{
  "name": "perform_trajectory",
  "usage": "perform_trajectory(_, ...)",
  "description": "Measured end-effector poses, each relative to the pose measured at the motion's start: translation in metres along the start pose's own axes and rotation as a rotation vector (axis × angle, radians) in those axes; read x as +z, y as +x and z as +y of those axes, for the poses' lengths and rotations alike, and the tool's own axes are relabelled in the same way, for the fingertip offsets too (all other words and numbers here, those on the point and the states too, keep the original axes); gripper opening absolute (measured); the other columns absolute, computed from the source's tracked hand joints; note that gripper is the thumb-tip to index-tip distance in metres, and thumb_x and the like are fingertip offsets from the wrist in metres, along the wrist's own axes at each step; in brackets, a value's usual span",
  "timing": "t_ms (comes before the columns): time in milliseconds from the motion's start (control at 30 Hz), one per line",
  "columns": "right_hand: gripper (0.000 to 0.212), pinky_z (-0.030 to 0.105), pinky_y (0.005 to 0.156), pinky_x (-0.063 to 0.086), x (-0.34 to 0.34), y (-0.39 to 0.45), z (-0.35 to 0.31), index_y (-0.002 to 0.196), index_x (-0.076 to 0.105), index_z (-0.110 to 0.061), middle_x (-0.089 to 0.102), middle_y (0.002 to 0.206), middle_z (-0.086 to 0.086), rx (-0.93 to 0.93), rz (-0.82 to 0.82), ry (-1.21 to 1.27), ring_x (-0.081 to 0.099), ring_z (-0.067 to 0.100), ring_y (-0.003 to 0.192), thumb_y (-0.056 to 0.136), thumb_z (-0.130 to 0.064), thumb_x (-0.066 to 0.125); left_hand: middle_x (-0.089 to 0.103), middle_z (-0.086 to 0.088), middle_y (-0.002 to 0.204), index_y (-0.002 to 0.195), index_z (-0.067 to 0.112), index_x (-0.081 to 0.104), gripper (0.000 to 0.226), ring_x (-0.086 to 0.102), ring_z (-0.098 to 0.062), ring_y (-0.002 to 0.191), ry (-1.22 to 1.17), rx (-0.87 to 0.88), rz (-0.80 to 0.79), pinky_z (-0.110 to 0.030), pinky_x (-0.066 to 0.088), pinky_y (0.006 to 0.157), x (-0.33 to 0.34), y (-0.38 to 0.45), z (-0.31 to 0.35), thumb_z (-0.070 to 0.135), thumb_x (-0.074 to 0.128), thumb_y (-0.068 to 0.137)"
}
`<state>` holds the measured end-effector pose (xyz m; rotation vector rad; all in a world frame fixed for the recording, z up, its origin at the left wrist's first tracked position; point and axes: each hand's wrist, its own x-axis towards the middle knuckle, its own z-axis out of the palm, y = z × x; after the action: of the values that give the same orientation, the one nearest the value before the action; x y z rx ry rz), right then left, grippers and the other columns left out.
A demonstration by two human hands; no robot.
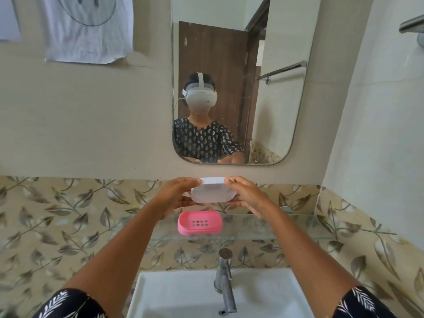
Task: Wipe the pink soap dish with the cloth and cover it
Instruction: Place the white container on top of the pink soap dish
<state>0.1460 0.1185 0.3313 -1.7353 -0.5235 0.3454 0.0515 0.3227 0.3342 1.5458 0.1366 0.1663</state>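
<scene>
The pink soap dish [199,222] sits uncovered on a glass shelf [252,228], its slotted bottom showing. Above it, both my hands hold the translucent white cover [212,191] level in the air, apart from the dish. My left hand [176,195] grips the cover's left end and my right hand [246,193] grips its right end. No cloth for wiping shows near the dish.
A white washbasin [183,294] with a steel tap [223,276] lies below the shelf. A mirror [275,125] hangs on the wall above, a white cloth [89,35] hangs at the upper left, and a towel bar [410,26] sits at the far right.
</scene>
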Motion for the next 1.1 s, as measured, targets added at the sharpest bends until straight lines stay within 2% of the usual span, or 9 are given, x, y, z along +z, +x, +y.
perform_trajectory(67, 0.019, 0.035, 0.085, 0.052, -0.002, 0.001, 0.001, 0.104, 0.063, -0.019, 0.061, 0.114, 0.011, -0.039, -0.074, 0.086, 0.063, 0.023, 0.098, 0.087, -0.025, 0.068, 0.072, -0.011, 0.097, 0.105, 0.005, 0.066, 0.036, 0.071, -0.024, 0.081, -0.005, 0.049, -0.077, -0.032, 0.057, 0.081, -0.01, -0.003, -0.003, 0.017, 0.073, 0.072)
perform_trajectory(167, 0.031, 0.033, 0.082, 0.052, -0.007, 0.004, 0.005, 0.102, 0.064, -0.016, 0.066, 0.109, 0.009, -0.075, -0.171, 0.063, 0.063, 0.018, 0.091, 0.076, -0.002, 0.075, 0.073, -0.011, 0.103, 0.109, 0.005, 0.066, 0.046, 0.069, -0.024, 0.096, 0.09, 0.095, -0.16, -0.031, 0.056, 0.086, -0.025, -0.003, -0.009, 0.005, 0.076, 0.064)
perform_trajectory(267, 0.041, 0.036, 0.08, 0.054, -0.002, 0.004, 0.007, 0.1, 0.061, -0.014, 0.066, 0.106, 0.006, -0.089, -0.23, -0.05, 0.063, 0.02, 0.093, 0.069, 0.007, 0.078, 0.068, -0.014, 0.115, 0.12, 0.005, 0.061, 0.058, 0.065, -0.027, 0.108, 0.247, 0.108, -0.196, -0.038, 0.054, 0.092, -0.032, 0.0, -0.015, -0.007, 0.077, 0.066)
perform_trajectory(333, 0.044, 0.029, 0.075, 0.057, 0.003, 0.005, 0.008, 0.1, 0.059, -0.014, 0.064, 0.105, 0.005, -0.084, -0.238, -0.088, 0.063, 0.015, 0.09, 0.069, 0.011, 0.076, 0.067, -0.014, 0.117, 0.123, 0.005, 0.059, 0.063, 0.064, -0.028, 0.11, 0.309, 0.101, -0.193, -0.037, 0.054, 0.092, -0.033, 0.001, -0.019, -0.012, 0.077, 0.065)
perform_trajectory(600, 0.052, 0.024, 0.083, 0.054, 0.012, 0.013, 0.031, 0.105, 0.058, -0.022, 0.06, 0.118, 0.004, -0.075, -0.255, -0.2, 0.06, 0.019, 0.107, 0.066, 0.003, 0.081, 0.064, -0.005, 0.122, 0.119, 0.018, 0.062, 0.062, 0.063, -0.029, 0.108, 0.481, 0.081, -0.213, -0.047, 0.053, 0.092, -0.037, 0.004, -0.033, -0.002, 0.082, 0.064)
perform_trajectory(767, 0.056, 0.029, 0.091, 0.053, 0.016, 0.016, 0.038, 0.109, 0.055, -0.021, 0.059, 0.117, 0.001, -0.061, -0.278, -0.242, 0.058, 0.022, 0.114, 0.066, 0.003, 0.081, 0.064, -0.005, 0.121, 0.123, 0.013, 0.06, 0.062, 0.063, -0.027, 0.108, 0.528, 0.096, -0.2, -0.042, 0.053, 0.093, -0.036, 0.004, -0.032, -0.003, 0.08, 0.067)
perform_trajectory(867, 0.057, 0.027, 0.09, 0.053, 0.019, 0.018, 0.039, 0.111, 0.055, -0.022, 0.059, 0.116, -0.001, -0.059, -0.287, -0.276, 0.058, 0.02, 0.112, 0.066, 0.001, 0.082, 0.065, -0.005, 0.118, 0.124, 0.012, 0.06, 0.063, 0.064, -0.024, 0.105, 0.577, 0.09, -0.194, -0.037, 0.055, 0.091, -0.038, 0.005, -0.034, -0.001, 0.081, 0.066)
perform_trajectory(1000, 0.057, 0.031, 0.09, 0.054, 0.019, 0.021, 0.04, 0.109, 0.056, -0.025, 0.059, 0.12, 0.002, -0.053, -0.3, -0.307, 0.058, 0.022, 0.113, 0.064, -0.002, 0.083, 0.064, -0.001, 0.116, 0.125, 0.013, 0.059, 0.063, 0.064, -0.015, 0.101, 0.62, 0.099, -0.185, -0.022, 0.055, 0.083, -0.038, 0.005, -0.039, 0.0, 0.081, 0.067)
perform_trajectory(1100, 0.059, 0.029, 0.088, 0.054, 0.017, 0.021, 0.04, 0.114, 0.055, -0.022, 0.058, 0.12, 0.001, -0.044, -0.316, -0.313, 0.058, 0.021, 0.112, 0.065, -0.002, 0.082, 0.065, 0.0, 0.117, 0.124, 0.015, 0.059, 0.063, 0.064, -0.012, 0.101, 0.616, 0.102, -0.185, -0.022, 0.055, 0.082, -0.039, 0.007, -0.041, 0.0, 0.081, 0.067)
